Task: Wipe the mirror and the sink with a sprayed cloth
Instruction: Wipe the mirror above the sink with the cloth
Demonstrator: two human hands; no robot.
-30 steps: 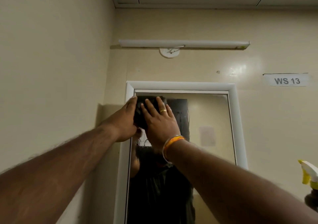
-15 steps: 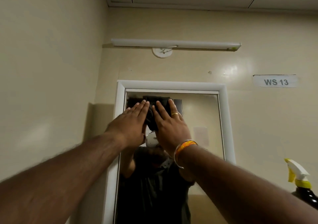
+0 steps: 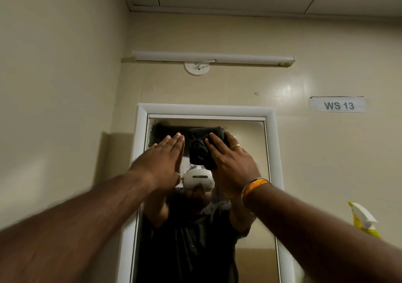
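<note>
Both arms raised to the mirror (image 3: pixel 245 152), centre of frame. Right hand (image 3: pixel 233 163) presses the dark cloth (image 3: pixel 201 150) flat against the upper glass, fingers straight. Left hand (image 3: pixel 162 160) just left of the cloth, flat, fingers together, grasping nothing. Spray bottle (image 3: pixel 363 218) at right edge.

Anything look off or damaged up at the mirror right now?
Nothing stands out. The mirror frame sits square and the glass shows no cracks. The right hand presses the dark cloth to the glass; the left hand is flat beside it.
</note>
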